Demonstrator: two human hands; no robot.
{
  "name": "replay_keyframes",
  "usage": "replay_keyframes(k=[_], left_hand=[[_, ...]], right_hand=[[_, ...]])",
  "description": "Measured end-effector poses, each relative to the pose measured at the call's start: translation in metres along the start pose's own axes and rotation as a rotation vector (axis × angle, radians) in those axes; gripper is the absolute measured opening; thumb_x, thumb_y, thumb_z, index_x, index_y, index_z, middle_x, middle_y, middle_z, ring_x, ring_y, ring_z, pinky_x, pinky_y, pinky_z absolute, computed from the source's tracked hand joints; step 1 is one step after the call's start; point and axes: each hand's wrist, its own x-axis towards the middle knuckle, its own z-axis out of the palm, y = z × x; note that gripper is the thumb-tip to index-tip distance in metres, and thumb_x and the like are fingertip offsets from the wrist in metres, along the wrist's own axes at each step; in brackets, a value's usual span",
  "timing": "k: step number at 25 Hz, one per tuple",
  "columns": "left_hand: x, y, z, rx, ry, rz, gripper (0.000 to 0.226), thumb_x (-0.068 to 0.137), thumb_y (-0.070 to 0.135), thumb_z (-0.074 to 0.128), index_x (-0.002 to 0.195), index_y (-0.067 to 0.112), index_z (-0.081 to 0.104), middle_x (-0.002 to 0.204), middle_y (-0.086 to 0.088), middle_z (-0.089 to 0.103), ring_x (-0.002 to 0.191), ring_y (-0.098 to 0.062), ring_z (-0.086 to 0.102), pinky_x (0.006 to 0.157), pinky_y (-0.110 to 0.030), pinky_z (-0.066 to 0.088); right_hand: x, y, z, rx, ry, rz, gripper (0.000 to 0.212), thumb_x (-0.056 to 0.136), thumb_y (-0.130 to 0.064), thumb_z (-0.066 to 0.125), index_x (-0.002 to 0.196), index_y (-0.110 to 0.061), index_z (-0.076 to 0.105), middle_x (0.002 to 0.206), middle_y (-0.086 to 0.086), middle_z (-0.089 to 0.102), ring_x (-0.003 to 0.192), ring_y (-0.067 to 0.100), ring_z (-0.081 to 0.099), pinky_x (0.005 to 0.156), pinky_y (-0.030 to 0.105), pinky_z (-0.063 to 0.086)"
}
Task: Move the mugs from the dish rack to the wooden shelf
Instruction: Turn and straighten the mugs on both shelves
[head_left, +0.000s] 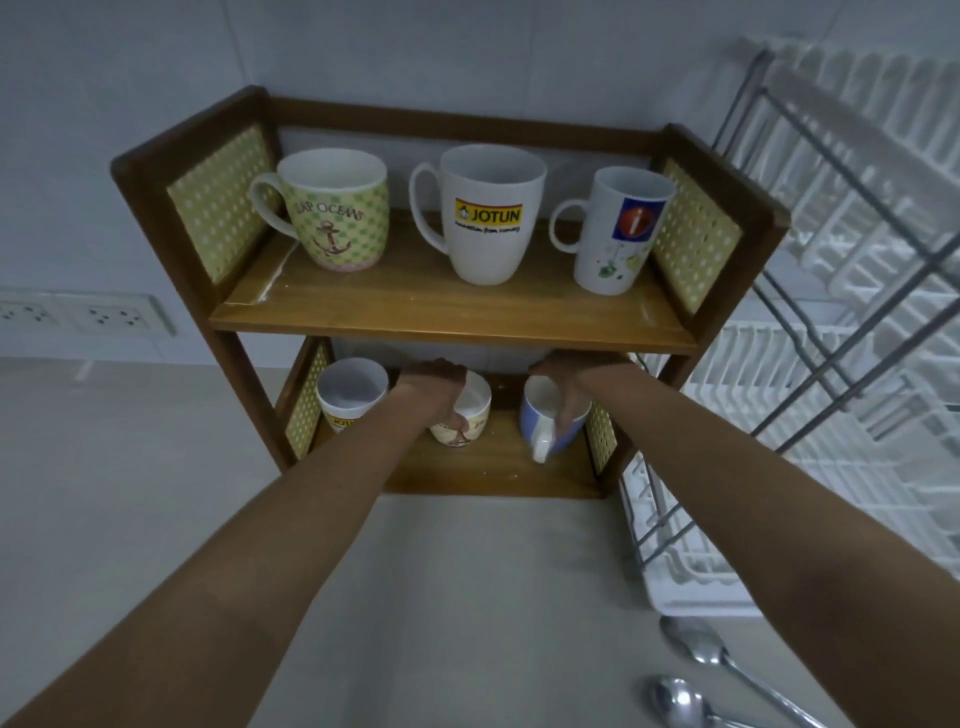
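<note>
On the lower tier of the wooden shelf (483, 480), at about 12 o'clock from where we stand, both our hands are setting mugs down. Our left hand (434, 382) wraps over the rim of a cream mug with a brown picture (462, 428), fingers closed around it. Our right hand (563, 387) grips a blue-and-white mug (553, 423) from above, its handle pointing toward us; this mug looks slightly tilted, so we judge it not fully settled. At 11 o'clock on that same tier, a small white mug with a yellow logo (350, 397) already stands upright. On the upper tier stand three more: a green anchor-print mug (335, 215) at left, a white Jotun mug (491, 213) in the middle, and a white mug with a blue and red design (618, 231) at right. The white dish rack (831, 291), at 2 o'clock, shows no mugs in the part we can see. We judge the task nearly finished, with only these two mugs left to release. Two spoons (717, 675) lie on the counter at 5 o'clock.
</note>
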Motion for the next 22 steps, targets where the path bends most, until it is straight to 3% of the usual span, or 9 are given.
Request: replay_keyframes(k=[4, 9, 12, 14, 17, 22], left_hand=[[-0.002, -0.007, -0.003, -0.023, -0.024, 0.012, 0.074, 0.076, 0.044, 0.073, 0.135, 0.012, 0.042, 0.130, -0.012, 0.056, 0.114, -0.029, 0.056, 0.091, -0.039, 0.051], [-0.005, -0.008, -0.003, -0.028, -0.037, -0.003, 0.072, 0.078, 0.042, 0.072, 0.135, 0.010, 0.041, 0.131, -0.012, 0.055, 0.116, -0.029, 0.055, 0.093, -0.041, 0.050], [-0.005, -0.013, -0.003, -0.079, -0.053, 0.012, 0.075, 0.078, 0.040, 0.072, 0.137, 0.011, 0.038, 0.135, -0.013, 0.052, 0.120, -0.030, 0.052, 0.095, -0.042, 0.048], [-0.007, -0.014, -0.001, -0.093, -0.049, 0.020, 0.075, 0.078, 0.039, 0.072, 0.138, 0.011, 0.037, 0.136, -0.013, 0.051, 0.121, -0.031, 0.051, 0.096, -0.042, 0.048], [-0.006, -0.015, 0.002, -0.113, -0.039, 0.026, 0.078, 0.078, 0.040, 0.072, 0.140, 0.012, 0.034, 0.139, -0.013, 0.049, 0.123, -0.031, 0.050, 0.096, -0.042, 0.047], [-0.003, -0.020, 0.006, -0.156, -0.037, 0.024, 0.085, 0.077, 0.047, 0.071, 0.144, 0.015, 0.030, 0.144, -0.011, 0.045, 0.126, -0.031, 0.047, 0.098, -0.042, 0.046]], right_hand=[[-0.012, -0.005, 0.001, -0.136, 0.088, 0.076, 0.095, 0.052, -0.081, 0.064, 0.116, -0.010, 0.057, 0.116, 0.009, 0.062, 0.104, 0.029, 0.058, 0.081, 0.033, 0.047], [-0.012, -0.008, 0.006, -0.061, 0.034, 0.195, 0.113, 0.061, -0.084, 0.054, 0.141, -0.008, 0.032, 0.145, 0.015, 0.040, 0.131, 0.035, 0.040, 0.105, 0.042, 0.038], [-0.012, -0.007, 0.002, -0.097, -0.025, 0.030, 0.108, 0.064, -0.075, 0.062, 0.147, -0.020, 0.021, 0.152, 0.011, 0.032, 0.135, 0.034, 0.035, 0.105, 0.045, 0.037], [-0.011, -0.005, 0.001, -0.144, -0.011, -0.093, 0.095, 0.065, -0.062, 0.071, 0.143, -0.027, 0.029, 0.146, 0.009, 0.040, 0.129, 0.033, 0.042, 0.099, 0.042, 0.043], [-0.009, -0.004, 0.007, -0.123, 0.053, -0.124, 0.079, 0.064, -0.059, 0.071, 0.131, -0.025, 0.045, 0.130, 0.007, 0.055, 0.114, 0.029, 0.054, 0.083, 0.036, 0.047], [-0.007, -0.009, 0.007, -0.067, 0.124, -0.151, 0.072, 0.065, -0.053, 0.073, 0.126, -0.024, 0.049, 0.125, 0.007, 0.058, 0.109, 0.029, 0.056, 0.076, 0.032, 0.045]])
